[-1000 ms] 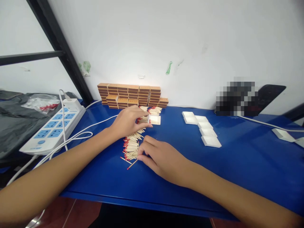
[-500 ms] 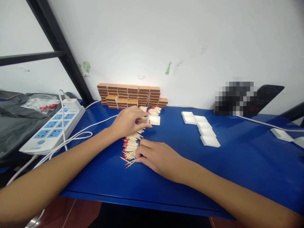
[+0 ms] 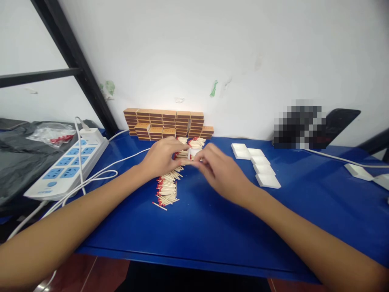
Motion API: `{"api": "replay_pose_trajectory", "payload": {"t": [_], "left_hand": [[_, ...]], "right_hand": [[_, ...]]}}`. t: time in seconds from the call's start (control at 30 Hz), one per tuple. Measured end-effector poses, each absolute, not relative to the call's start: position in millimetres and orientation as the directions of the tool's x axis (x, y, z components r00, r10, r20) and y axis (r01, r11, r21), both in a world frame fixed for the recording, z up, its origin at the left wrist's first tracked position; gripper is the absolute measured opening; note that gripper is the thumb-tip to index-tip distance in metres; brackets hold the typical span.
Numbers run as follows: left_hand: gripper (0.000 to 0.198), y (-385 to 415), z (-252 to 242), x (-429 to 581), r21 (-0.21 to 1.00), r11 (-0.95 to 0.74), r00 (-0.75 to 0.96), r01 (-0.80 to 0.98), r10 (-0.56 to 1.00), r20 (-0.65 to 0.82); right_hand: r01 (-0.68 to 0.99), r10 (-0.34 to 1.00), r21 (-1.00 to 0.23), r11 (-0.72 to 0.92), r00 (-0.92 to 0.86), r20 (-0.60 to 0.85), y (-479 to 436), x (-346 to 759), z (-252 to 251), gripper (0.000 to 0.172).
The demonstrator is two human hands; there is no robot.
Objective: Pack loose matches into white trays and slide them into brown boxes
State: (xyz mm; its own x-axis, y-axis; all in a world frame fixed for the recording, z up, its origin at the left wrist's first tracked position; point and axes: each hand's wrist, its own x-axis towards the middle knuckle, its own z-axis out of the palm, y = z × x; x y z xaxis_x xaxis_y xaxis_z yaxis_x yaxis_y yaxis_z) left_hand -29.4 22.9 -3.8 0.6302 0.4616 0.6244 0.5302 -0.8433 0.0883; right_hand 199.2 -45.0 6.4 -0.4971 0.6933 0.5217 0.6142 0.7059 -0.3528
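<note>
My left hand [image 3: 162, 156] rests on the blue table [image 3: 212, 227], its curled fingers holding the left edge of a small white matchbox tray [image 3: 194, 152]. My right hand [image 3: 220, 172] is at that tray from the right, fingers pinched together; what they hold is hidden. A long heap of red-tipped matches [image 3: 168, 187] runs from near the tray toward me. More matches [image 3: 197, 142] lie behind the tray.
A stack of brown matchbox sleeves [image 3: 167, 123] stands against the white wall. A row of white trays [image 3: 257, 164] lies to the right. A white power strip [image 3: 68, 160] with cables sits at left, beside a black metal frame [image 3: 75, 65]. White adapters [image 3: 361, 172] lie far right.
My right hand left the near end of the match heap and moved up and away to the white tray. My left hand stayed on the tray.
</note>
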Motion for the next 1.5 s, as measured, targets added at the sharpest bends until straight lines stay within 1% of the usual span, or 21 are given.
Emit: {"api": "replay_pose_trajectory", "payload": {"t": [0.07,0.13,0.23,0.4,0.5,0.57,0.63,0.73,0.8,0.87,0.93,1.03,1.13,1.23,1.4,1.5], "left_hand": [[0.045,22,-3,-28,0.104,-0.841,0.616,0.530,0.467,0.635],[0.046,20,-2,-27,0.114,-0.842,0.607,0.527,0.467,0.643],[0.047,20,-2,-26,0.121,-0.848,0.606,0.515,0.461,0.648],[0.047,20,-3,-26,0.135,-0.850,0.612,0.509,0.467,0.638],[0.047,20,-3,-26,0.130,-0.851,0.617,0.509,0.466,0.634],[0.047,20,-4,-25,0.135,-0.849,0.615,0.512,0.472,0.632],[0.048,21,-4,-25,0.146,-0.844,0.607,0.516,0.481,0.632],[0.047,22,-5,-26,0.149,-0.838,0.600,0.525,0.489,0.633],[0.044,23,-5,-27,0.140,-0.839,0.606,0.525,0.484,0.631],[0.042,24,-5,-28,0.130,-0.842,0.612,0.523,0.477,0.631],[0.042,25,-5,-29,0.124,-0.842,0.610,0.525,0.474,0.635],[0.045,24,-5,-28,0.129,-0.838,0.600,0.530,0.478,0.641],[0.044,23,-4,-28,0.135,-0.837,0.598,0.530,0.482,0.640],[0.043,22,-5,-28,0.142,-0.830,0.593,0.540,0.495,0.634],[0.041,21,-4,-28,0.155,-0.825,0.597,0.543,0.509,0.620],[0.040,21,-4,-28,0.148,-0.828,0.601,0.541,0.504,0.621]], "right_hand": [[0.676,0.699,-0.321,0.664,-0.408,0.588,-31,209,5,0.011],[0.729,0.717,-0.285,0.622,-0.384,0.581,-21,216,2,0.010],[0.777,0.739,-0.223,0.589,-0.406,0.537,-15,220,-3,0.010],[0.801,0.702,-0.090,0.592,-0.458,0.545,-16,218,-9,0.017],[0.788,0.677,-0.068,0.612,-0.477,0.560,-16,219,-11,0.018],[0.770,0.659,-0.082,0.633,-0.480,0.580,-16,220,-12,0.020],[0.747,0.643,-0.122,0.653,-0.463,0.610,-18,219,-11,0.020],[0.678,0.633,-0.240,0.695,-0.419,0.651,-27,211,-9,0.018],[0.601,0.641,-0.334,0.726,-0.416,0.645,-36,203,-8,0.014],[0.523,0.662,-0.420,0.742,-0.470,0.584,-48,194,-8,0.010],[0.472,0.677,-0.488,0.735,-0.563,0.474,-59,186,-8,0.007],[0.435,0.661,-0.551,0.712,-0.680,0.318,-71,179,-9,0.005],[0.427,0.636,-0.568,0.704,-0.734,0.237,-75,176,-8,0.007],[0.442,0.633,-0.559,0.702,-0.747,0.204,-75,175,-8,0.006],[0.472,0.634,-0.528,0.706,-0.754,0.174,-76,172,-10,0.004],[0.479,0.630,-0.495,0.725,-0.751,0.197,-78,169,-12,0.006]]}}
